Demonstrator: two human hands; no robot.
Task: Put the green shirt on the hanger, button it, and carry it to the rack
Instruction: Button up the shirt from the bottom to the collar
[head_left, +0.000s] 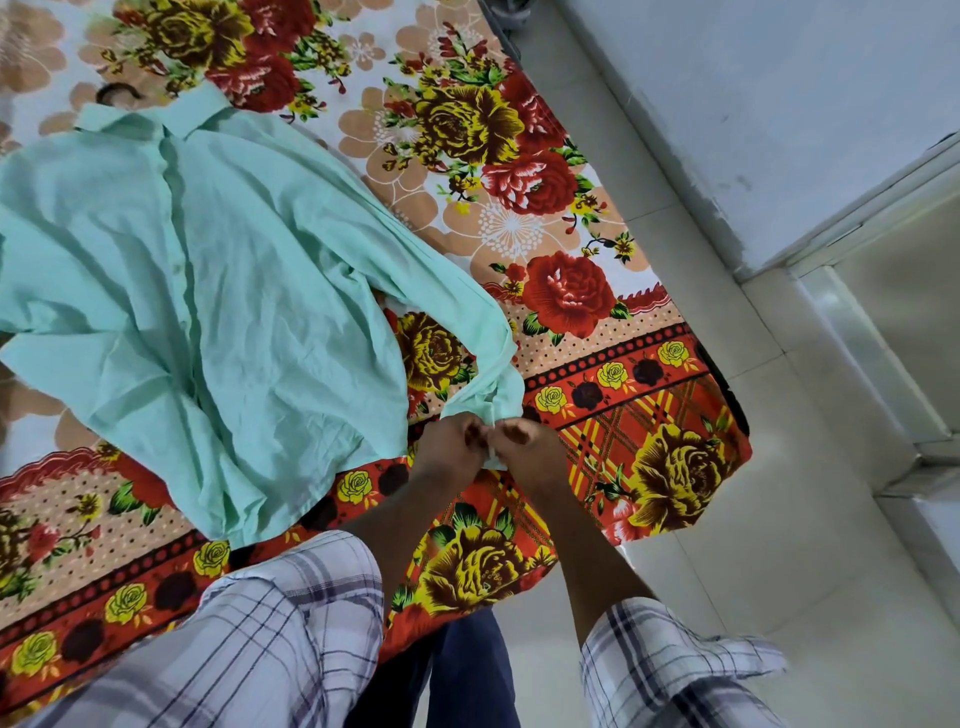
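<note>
On the floral bedsheet (571, 291) the wrinkled mint-green shirt (208, 260) lies front-up; left hand (447, 447) and right hand (524, 449) pinch its cuff (506, 387).

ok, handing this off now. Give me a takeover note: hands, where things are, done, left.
Hands: left grip and right grip both pinch the cuff of one sleeve, near the front edge of the bed.
Things: green shirt lies flat, front up, on the floral bedsheet. A dark hook beyond the collar looks like the hanger's; the rest is hidden. Rack not in view.
Done: hanger probably in; front placket looks closed, but I cannot check each button.
Left: finish the cuff, check buttons, lift by the hook, carry to the rack.
</note>
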